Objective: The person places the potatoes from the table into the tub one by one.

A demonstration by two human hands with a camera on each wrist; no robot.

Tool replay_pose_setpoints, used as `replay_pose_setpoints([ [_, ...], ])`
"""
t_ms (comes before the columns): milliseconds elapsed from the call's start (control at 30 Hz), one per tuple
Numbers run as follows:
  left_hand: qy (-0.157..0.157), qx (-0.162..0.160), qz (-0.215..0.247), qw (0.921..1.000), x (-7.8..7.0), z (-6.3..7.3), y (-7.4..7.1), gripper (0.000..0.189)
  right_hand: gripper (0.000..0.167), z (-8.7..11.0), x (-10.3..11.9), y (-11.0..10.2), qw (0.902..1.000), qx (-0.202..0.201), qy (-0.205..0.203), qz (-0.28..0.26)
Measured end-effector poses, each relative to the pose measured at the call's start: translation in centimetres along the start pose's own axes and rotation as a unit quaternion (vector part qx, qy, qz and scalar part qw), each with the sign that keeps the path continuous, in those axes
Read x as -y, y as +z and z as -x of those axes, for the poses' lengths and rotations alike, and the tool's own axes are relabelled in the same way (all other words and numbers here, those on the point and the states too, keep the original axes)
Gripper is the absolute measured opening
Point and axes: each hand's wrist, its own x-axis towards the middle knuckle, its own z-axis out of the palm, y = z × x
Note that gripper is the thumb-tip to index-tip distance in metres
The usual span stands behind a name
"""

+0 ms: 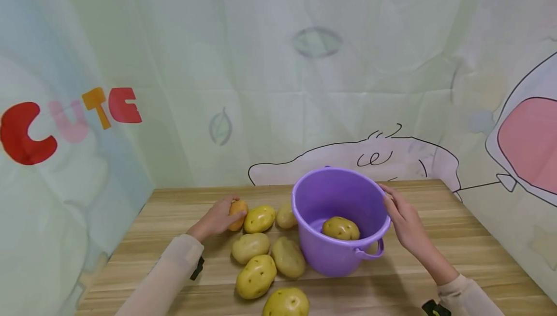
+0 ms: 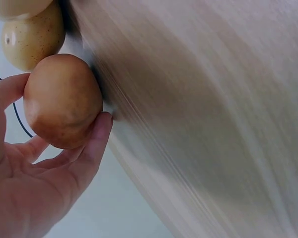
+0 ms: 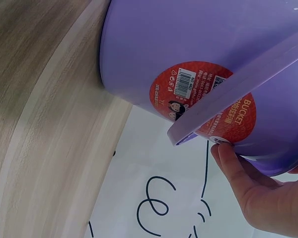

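Observation:
My left hand (image 1: 217,218) grips an orange-brown potato (image 2: 63,101) at the left end of the group. Its thumb lies on one side and its fingers on the other. A purple bucket (image 1: 335,258) stands on the table at the right of the potatoes, tilted a little toward me. With its fingers and thumb on the rim, my right hand (image 1: 404,219) holds the bucket's right side. One yellow potato (image 1: 341,229) lies inside the bucket. Right beside the orange-brown potato sits another yellow potato (image 1: 259,218). The bucket's handle (image 3: 238,84) hangs down across a red label (image 3: 203,101).
Several more potatoes lie between my left hand and the bucket, among them a pale one (image 1: 250,248) and one near the front edge (image 1: 285,302). The wooden table (image 1: 143,238) ends at a printed curtain (image 1: 191,88) behind and on both sides.

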Motion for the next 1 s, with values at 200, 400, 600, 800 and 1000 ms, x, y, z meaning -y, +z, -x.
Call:
replay_pose_setpoints([
  [200, -0.006, -0.002, 0.001, 1.0000, -0.11, -0.01, 0.07, 0.054, 0.040, 0.02, -0.09, -0.05, 1.0000, -0.001, 0.000, 0.001],
  [400, -0.013, -0.003, -0.001, 0.9999, 0.19, -0.17, 0.15, 0.053, 0.040, 0.04, -0.07, -0.08, 1.0000, 0.001, -0.001, -0.001],
  [600, -0.015, -0.010, -0.001, 0.9998, 0.23, -0.19, 0.10, 0.054, 0.040, 0.01, 0.01, -0.11, 1.0000, 0.006, 0.002, -0.002],
  [800, -0.002, -0.020, -0.008, 0.9998, -0.25, -0.09, -0.08, 0.053, 0.040, 0.02, -0.01, -0.08, 0.9999, 0.007, 0.002, -0.011],
  [1000, -0.003, -0.021, -0.006, 0.9998, -0.16, 0.11, -0.49, 0.055, 0.041, -0.01, 0.09, -0.03, 1.0000, 0.005, 0.005, -0.006],
])
